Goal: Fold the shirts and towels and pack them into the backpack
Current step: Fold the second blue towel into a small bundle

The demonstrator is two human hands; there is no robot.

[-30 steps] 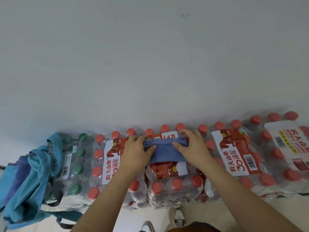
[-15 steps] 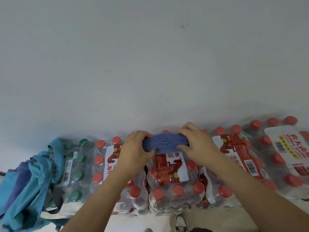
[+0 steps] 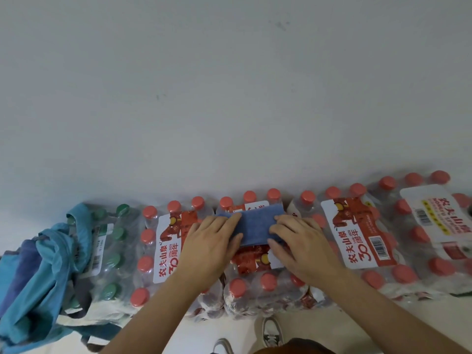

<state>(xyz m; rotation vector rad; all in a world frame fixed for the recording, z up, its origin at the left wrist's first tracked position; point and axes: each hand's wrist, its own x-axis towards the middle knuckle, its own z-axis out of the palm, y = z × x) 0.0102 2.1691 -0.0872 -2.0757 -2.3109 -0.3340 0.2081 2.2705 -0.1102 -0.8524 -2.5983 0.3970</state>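
— Where is the small folded blue cloth towel (image 3: pixel 255 227) lying?
— It is lying on top of the shrink-wrapped packs of red-capped water bottles (image 3: pixel 357 241).
— And the hands?
— The left hand (image 3: pixel 212 247) and right hand (image 3: pixel 305 245) are pressing down on its two ends, fingers straight and flat, gripping nothing.

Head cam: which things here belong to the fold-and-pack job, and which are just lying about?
Job:
- blue towel, folded, pressed flat by left hand and right hand
- heap of blue and teal clothes, far left

Lying about:
- red-capped bottle packs, under the towel
- green-capped bottle pack
- shoes
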